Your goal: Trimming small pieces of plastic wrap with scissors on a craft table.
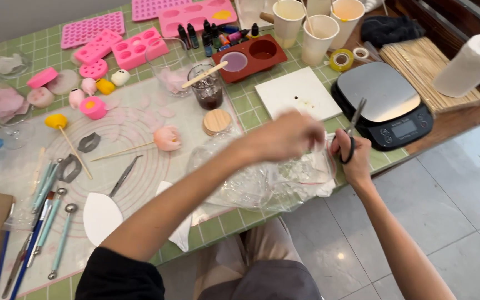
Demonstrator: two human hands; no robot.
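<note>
My right hand (pixel 355 158) has its fingers through the handles of a pair of scissors (pixel 353 129), closed around them, blades pointing up and away from me over the corner of the kitchen scale (pixel 384 103). My left hand (pixel 284 136) reaches across in front of me, arm stretched out from the lower left, fingers curled down onto the clear plastic bag (pixel 262 178); it is blurred, so I cannot tell how tightly it grips. The bag lies crumpled at the near edge of the worktop (pixel 45 50), under and between both hands. Just beyond my left hand sits a white tile (pixel 298 91). Further left are a round wooden lid (pixel 217 121), a pink flower on a stick (pixel 166 137), and pink moulds (pixel 134 49).
</note>
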